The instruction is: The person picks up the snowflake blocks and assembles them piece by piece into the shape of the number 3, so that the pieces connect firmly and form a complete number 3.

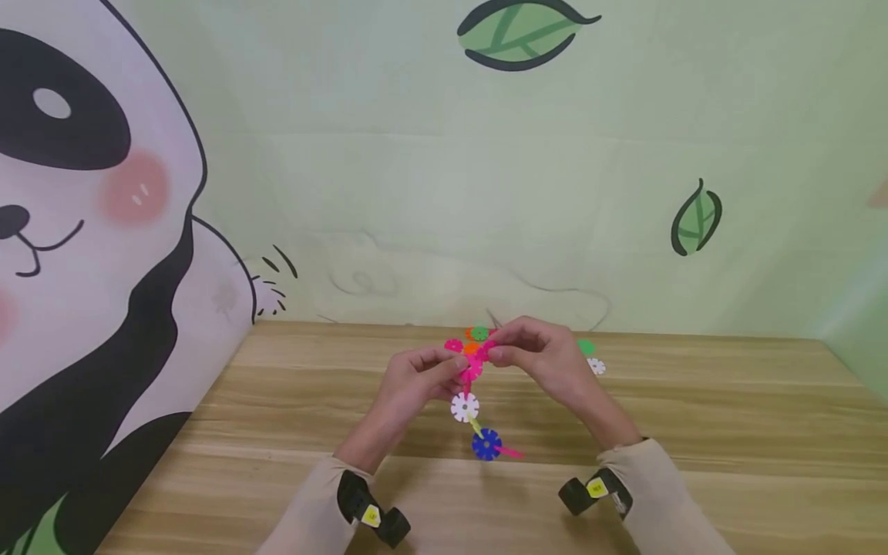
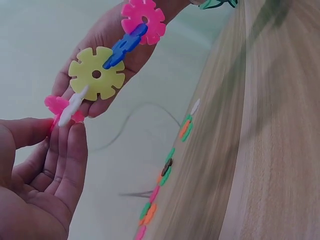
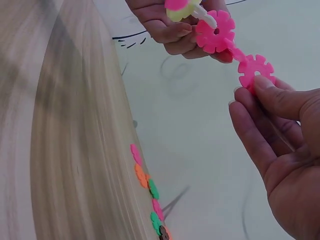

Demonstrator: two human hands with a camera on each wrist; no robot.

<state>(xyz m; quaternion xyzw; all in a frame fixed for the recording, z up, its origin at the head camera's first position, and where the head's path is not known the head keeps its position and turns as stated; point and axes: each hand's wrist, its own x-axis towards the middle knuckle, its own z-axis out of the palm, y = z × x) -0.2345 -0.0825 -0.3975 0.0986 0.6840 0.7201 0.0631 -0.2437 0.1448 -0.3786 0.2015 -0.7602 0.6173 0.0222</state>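
Note:
A chain of slotted plastic discs, shaped like flowers, hangs between the two hands above the table. My left hand (image 1: 419,375) pinches a pink disc (image 1: 472,370) between thumb and fingers. From there a white disc (image 1: 465,407), a yellow disc (image 2: 96,74), a blue disc (image 1: 487,445) and an end pink disc (image 2: 143,21) dangle. At the chain's upper end my right hand (image 1: 548,361) pinches another pink disc (image 3: 255,71) by its edge, thumb on its face. A narrow pink piece joins it to the left hand's disc.
Loose discs lie near the table's back edge, among them a green disc (image 1: 479,333) and a pink disc (image 1: 454,345). To the right of the right hand are a white disc (image 1: 597,366) and a green disc (image 1: 586,346). A painted wall (image 1: 388,193) rises behind the wooden table (image 1: 277,432).

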